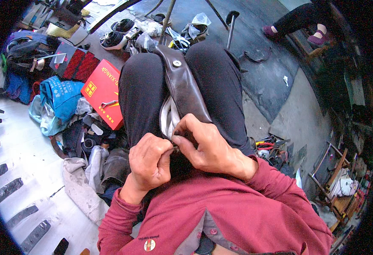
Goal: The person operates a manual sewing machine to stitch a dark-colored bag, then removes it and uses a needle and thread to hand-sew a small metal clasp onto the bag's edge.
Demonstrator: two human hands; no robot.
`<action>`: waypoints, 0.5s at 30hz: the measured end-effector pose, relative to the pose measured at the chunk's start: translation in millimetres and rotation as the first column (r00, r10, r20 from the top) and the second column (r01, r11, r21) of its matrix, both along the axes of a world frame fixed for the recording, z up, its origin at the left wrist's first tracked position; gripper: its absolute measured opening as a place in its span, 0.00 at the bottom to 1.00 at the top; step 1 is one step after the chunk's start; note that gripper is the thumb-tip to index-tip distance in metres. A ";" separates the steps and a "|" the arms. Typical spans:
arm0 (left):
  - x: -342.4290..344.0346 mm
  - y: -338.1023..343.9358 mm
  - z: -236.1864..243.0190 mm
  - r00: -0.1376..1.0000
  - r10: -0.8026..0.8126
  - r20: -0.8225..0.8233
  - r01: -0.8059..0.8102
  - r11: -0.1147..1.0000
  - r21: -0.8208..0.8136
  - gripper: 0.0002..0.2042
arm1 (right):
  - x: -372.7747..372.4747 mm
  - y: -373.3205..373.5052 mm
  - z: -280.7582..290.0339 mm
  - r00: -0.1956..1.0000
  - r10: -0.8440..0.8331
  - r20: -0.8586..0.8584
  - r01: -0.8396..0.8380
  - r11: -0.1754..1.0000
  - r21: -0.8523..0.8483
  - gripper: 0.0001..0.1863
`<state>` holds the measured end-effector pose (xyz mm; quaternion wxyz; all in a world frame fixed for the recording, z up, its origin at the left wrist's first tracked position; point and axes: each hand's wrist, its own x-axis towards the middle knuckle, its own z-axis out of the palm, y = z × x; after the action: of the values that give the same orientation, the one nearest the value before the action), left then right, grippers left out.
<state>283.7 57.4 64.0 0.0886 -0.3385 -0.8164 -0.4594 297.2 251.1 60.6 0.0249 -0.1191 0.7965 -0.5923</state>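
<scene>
On the person's lap, a brown leather piece [182, 87] lies along the thighs for support, its near end pinched by the left hand [150, 163] and right hand [207, 146], both clamped together there.

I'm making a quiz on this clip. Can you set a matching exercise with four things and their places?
Things:
1. brown strap
2. red box
3. sneakers
4. blue bag

Places:
A. on the ground past the knees
B. left of the red box
C. lying along the lap, pinched by both hands
D. beside the left thigh

Pairs: 1-C, 2-D, 3-A, 4-B
</scene>
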 end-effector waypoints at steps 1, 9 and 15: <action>0.0 -0.7 -1.1 1.000 -0.004 -0.001 0.004 1.000 0.002 0.07 | 0.7 0.1 1.3 0.996 0.000 0.088 0.004 0.999 -0.039 0.09; 1.6 1.6 -4.3 1.000 0.010 0.029 -0.012 0.997 0.073 0.07 | -0.2 9.8 1.1 0.898 0.152 0.413 -0.003 0.941 -0.338 0.07; 5.0 -0.1 -6.4 1.000 0.003 0.023 -0.004 0.999 0.035 0.07 | 4.7 -2.0 -4.4 0.999 -0.021 -0.035 0.019 0.998 -0.064 0.09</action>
<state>288.6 57.4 57.6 0.0860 -0.3301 -0.8099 -0.4771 301.9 249.2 56.2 0.0007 -0.1225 0.7787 -0.6153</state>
